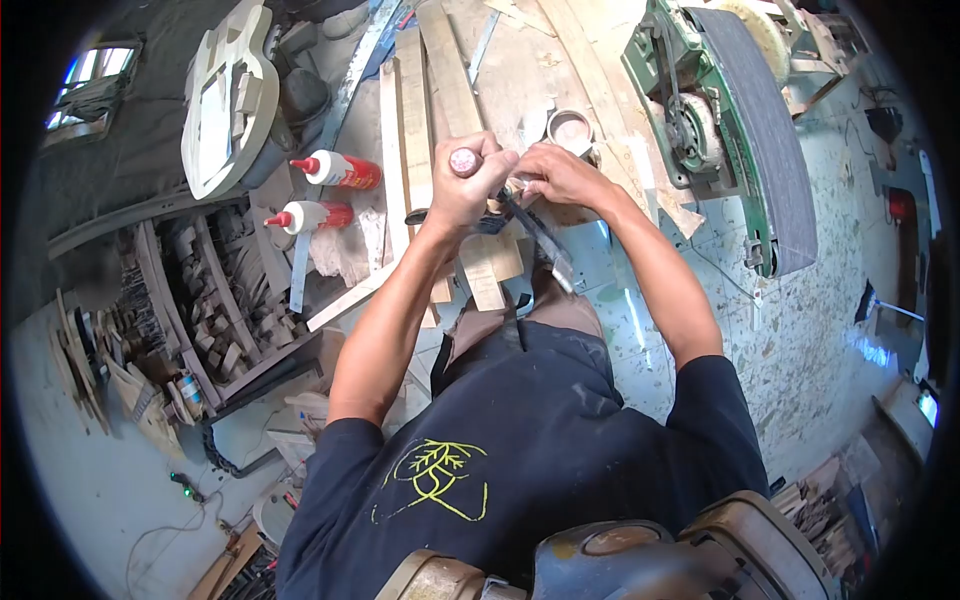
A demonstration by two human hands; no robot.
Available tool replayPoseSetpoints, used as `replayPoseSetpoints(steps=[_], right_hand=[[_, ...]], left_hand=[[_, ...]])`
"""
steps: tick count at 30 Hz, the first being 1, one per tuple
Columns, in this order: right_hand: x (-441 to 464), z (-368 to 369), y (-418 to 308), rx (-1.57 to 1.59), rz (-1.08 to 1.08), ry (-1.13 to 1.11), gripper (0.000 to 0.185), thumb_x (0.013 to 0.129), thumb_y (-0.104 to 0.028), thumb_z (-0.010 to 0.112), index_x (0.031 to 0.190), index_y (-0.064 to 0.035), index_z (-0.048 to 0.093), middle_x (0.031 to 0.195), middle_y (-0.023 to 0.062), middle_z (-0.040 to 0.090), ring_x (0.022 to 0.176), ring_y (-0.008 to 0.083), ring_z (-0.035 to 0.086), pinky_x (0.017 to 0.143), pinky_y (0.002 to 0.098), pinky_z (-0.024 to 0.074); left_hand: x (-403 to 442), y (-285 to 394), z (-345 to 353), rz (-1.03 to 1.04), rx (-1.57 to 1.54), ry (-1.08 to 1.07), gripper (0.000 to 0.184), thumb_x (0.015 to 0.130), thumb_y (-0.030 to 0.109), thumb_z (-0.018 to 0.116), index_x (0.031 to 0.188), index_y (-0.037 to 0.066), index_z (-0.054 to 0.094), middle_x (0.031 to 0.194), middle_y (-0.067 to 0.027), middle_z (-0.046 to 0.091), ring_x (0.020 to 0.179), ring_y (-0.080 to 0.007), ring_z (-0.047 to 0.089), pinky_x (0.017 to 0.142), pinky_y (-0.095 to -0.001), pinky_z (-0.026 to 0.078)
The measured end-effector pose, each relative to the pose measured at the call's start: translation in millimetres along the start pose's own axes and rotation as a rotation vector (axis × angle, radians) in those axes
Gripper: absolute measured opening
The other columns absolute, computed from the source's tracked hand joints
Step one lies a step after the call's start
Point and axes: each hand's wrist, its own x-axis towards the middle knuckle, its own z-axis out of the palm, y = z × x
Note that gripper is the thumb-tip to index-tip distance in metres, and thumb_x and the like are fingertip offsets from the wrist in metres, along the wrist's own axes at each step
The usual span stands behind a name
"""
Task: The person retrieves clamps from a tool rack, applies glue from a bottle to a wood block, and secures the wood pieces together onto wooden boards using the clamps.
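My left hand is wrapped round the rounded handle of a tool, whose round end shows above the fist. Beside it on the right, my right hand is closed, its fingertips pinching something small and pale that I cannot make out. A dark metal bar slants down and right from between the hands, over the bench's front edge. Under and behind my left hand lie long wooden strips. An open round tin stands just beyond my right hand.
Two red-and-white glue bottles lie left of my left hand. A guitar-shaped body is at the upper left. A green belt sander stands at the right. Shelves of wood pieces are at the lower left.
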Motion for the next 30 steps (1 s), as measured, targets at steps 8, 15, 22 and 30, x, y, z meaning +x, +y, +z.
replayPoseSetpoints(steps=[8, 15, 22, 30], right_hand=[[1, -5, -2, 0.052, -0.029, -0.009, 0.029, 0.074, -0.008, 0.079, 0.102, -0.0054, 0.074, 0.095, 0.0111, 0.072, 0.098, 0.0321, 0.064, 0.089, 0.0432, 0.0498], [-2, 4, 2, 0.006, -0.016, 0.047, 0.029, 0.073, -0.009, 0.08, 0.102, -0.0049, 0.074, 0.097, 0.0104, 0.072, 0.1, 0.0308, 0.063, 0.092, 0.0423, 0.0486], [-5, 3, 1, 0.019, 0.021, 0.017, 0.031, 0.074, -0.003, 0.075, 0.105, -0.0023, 0.072, 0.101, 0.0116, 0.069, 0.105, 0.0303, 0.061, 0.097, 0.0423, 0.0482], [-5, 0, 0, 0.033, -0.033, 0.039, 0.028, 0.075, -0.008, 0.078, 0.103, -0.0047, 0.073, 0.097, 0.0108, 0.071, 0.1, 0.0314, 0.063, 0.093, 0.0429, 0.0485]], left_hand=[[14, 3, -23, -0.058, 0.033, -0.363, 0.037, 0.08, 0.012, 0.071, 0.059, 0.009, 0.041, 0.053, -0.0009, 0.047, 0.048, -0.0082, 0.043, 0.046, -0.0268, 0.032], [-17, 0, 24, 0.004, 0.122, 0.336, 0.035, 0.094, 0.016, 0.071, 0.068, 0.008, 0.049, 0.059, 0.0036, 0.05, 0.054, -0.0049, 0.043, 0.05, -0.0242, 0.033], [-6, -6, 7, 0.006, 0.001, 0.099, 0.035, 0.09, 0.004, 0.066, 0.063, 0.008, 0.044, 0.055, 0.0006, 0.046, 0.048, -0.0075, 0.04, 0.046, -0.0262, 0.03], [5, -5, -12, 0.003, 0.094, -0.222, 0.034, 0.084, 0.004, 0.064, 0.06, 0.007, 0.041, 0.055, -0.0004, 0.046, 0.049, -0.0087, 0.04, 0.047, -0.028, 0.032]])
